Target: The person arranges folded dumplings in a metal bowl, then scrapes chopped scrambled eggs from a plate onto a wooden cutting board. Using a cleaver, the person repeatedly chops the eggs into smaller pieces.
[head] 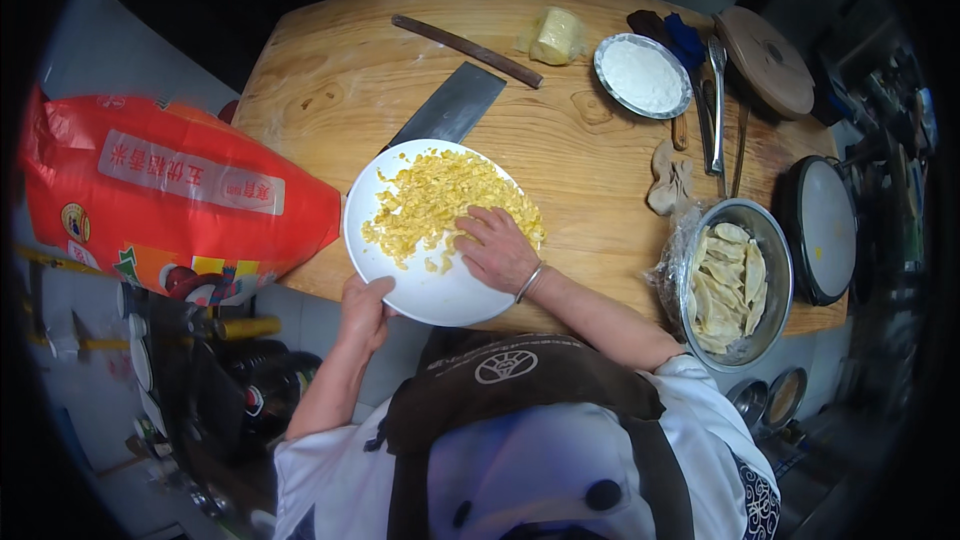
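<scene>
My left hand (365, 309) grips the near left rim of a white plate (435, 298), its thumb on top of the rim. Chopped yellow food that looks like scrambled egg (442, 195) covers much of the plate. My right hand (495, 249), with a metal bangle at the wrist, lies over the near right part of the egg, fingers spread and touching it. Whether any bits are under its palm is hidden. Just behind the plate lies a cleaver (455, 105), its handle mostly hidden by the plate. Farther back is a dark wooden rolling pin (466, 50).
A red rice bag (187, 195) stands at the left edge. Toward the right are a bowl of white flour (643, 75), metal tongs (717, 105), a steel bowl (786, 277) of dumplings (727, 285) and a round dark-rimmed appliance (823, 229). A plastic-wrapped yellow roll (556, 36) lies behind.
</scene>
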Motion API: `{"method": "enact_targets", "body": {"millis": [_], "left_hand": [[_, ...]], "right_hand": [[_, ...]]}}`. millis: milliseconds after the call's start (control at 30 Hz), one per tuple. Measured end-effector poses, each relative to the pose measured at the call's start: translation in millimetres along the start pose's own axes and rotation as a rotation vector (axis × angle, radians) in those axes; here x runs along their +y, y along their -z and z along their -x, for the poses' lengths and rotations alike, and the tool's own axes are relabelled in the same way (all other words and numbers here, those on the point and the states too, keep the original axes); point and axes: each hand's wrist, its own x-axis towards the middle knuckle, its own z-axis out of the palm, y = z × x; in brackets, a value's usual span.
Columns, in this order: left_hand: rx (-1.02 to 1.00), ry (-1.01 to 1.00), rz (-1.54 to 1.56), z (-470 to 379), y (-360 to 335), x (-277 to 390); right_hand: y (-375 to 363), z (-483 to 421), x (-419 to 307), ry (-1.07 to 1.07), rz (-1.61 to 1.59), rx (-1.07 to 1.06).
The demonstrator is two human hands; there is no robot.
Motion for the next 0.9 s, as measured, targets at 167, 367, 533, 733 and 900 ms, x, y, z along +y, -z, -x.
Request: {"method": "enact_targets", "body": {"millis": [167,367,533,733,900], "left_hand": [[-0.007,-0.026,-0.064,4,4,14],[0.028,-0.006,-0.127,17,-1,40],[0.007,-0.043,-0.211,8,3,43],[-0.053,-0.154,-0.313,12,-9,57],[-0.022,-0.155,-0.479,11,-14,66]], "right_hand": [[2,12,30,-0.088,0.025,0.041],[21,10,43,-0.149,0.133,0.125],[26,-50,1,0.061,-0.068,0.264],[-3,-118,-41,0.295,-0.324,0.268],[-25,-122,-1,0.121,-0.182,0.237]]}}
